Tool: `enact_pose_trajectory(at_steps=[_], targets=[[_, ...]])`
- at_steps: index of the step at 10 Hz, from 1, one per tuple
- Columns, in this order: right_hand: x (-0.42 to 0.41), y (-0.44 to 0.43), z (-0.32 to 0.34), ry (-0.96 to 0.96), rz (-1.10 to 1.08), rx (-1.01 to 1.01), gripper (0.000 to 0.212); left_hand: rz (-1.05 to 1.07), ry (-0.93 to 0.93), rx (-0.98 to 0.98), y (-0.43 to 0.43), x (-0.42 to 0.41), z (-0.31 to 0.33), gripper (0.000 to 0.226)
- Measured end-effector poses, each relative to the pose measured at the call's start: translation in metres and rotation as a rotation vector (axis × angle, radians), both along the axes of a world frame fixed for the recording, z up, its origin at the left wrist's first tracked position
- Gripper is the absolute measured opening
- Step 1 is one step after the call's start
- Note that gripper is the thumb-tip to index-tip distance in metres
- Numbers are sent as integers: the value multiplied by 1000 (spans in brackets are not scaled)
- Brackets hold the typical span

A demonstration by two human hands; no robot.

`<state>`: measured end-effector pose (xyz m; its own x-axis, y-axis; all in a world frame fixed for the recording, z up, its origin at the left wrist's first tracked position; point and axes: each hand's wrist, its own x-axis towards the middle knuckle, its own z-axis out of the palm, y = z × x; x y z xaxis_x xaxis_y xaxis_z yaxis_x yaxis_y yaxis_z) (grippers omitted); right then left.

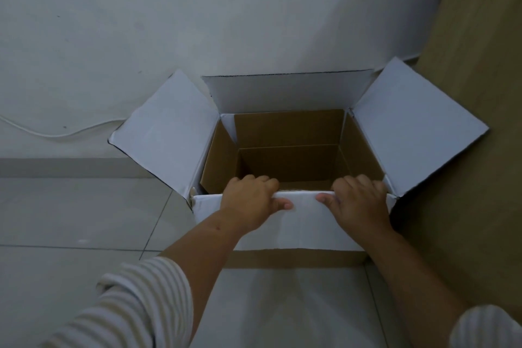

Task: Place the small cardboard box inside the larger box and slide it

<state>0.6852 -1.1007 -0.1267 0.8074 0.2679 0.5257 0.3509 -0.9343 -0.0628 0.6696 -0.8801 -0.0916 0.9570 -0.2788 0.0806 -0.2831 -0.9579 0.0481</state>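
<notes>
Larger box (285, 223): white-faced corrugated, flaps splayed | left hand (248, 203), right hand (358, 203) grip near rim

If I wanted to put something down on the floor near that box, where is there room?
The tiled floor left of the box is bare, from the left flap out to the wall with its cable. It is crowded at the near rim, gripped by left hand and right hand, and tight on the right against the brown panel.
</notes>
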Motion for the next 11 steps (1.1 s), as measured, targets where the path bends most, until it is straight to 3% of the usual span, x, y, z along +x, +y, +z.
enact_pose_trajectory(at_steps=[4, 6, 7, 9, 11], targets=[[-4, -1, 1, 62, -9, 5, 44, 32, -18, 9, -2, -8, 0, 48], [-17, 1, 14, 242, -36, -71, 36, 35, -18, 38, -3, -22, 3, 45], [-29, 5, 19, 321, -89, -62, 35, 70, 26, 7, -4, -32, 6, 45], [-63, 20, 25, 279, -117, 24, 30, 178, 37, -227, 1, -64, 4, 55], [-95, 60, 40, 431, -105, 85, 48, 198, 75, -255, 17, -84, 22, 60]])
